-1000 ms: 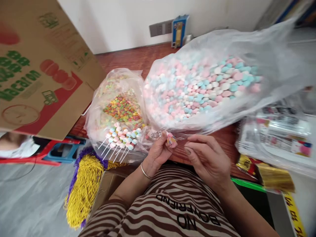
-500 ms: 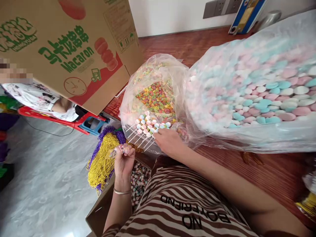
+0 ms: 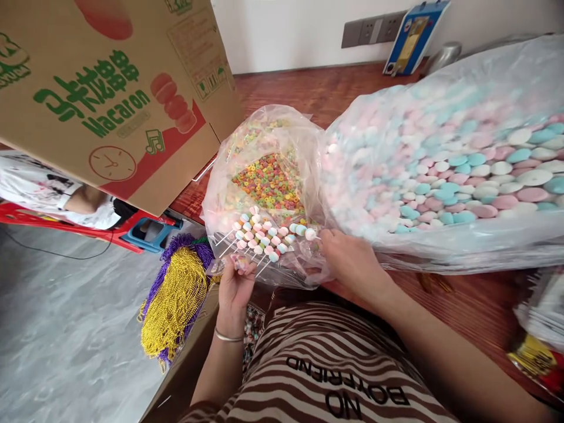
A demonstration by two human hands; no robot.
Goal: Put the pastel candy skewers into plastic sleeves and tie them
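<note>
My left hand (image 3: 237, 286) is closed on a small clear packet (image 3: 240, 262) with pink pieces in it, held low over the white stick ends. Just above it, pink, white and blue marshmallow skewers (image 3: 262, 235) lie side by side on a clear plastic bag (image 3: 224, 176). Small ring-shaped candies (image 3: 275, 182) in orange, yellow, red and green fill that bag. My right hand (image 3: 352, 258) has its fingers pinched together beside a white marshmallow (image 3: 311, 234) at the right end of a row; what they grip is hidden.
A big clear bag of pastel marshmallows (image 3: 467, 188) covers the right of the wooden table (image 3: 273, 88). A macaron carton (image 3: 163, 153) stands at left. Gold and purple bead strings (image 3: 176, 299) hang below it. Behind the carton is a person's arm (image 3: 83, 198).
My right hand has moved right, off the middle of the skewers to the row's right end. My left hand has come up and right with the packet, nearer the sticks. The view has shifted slightly.
</note>
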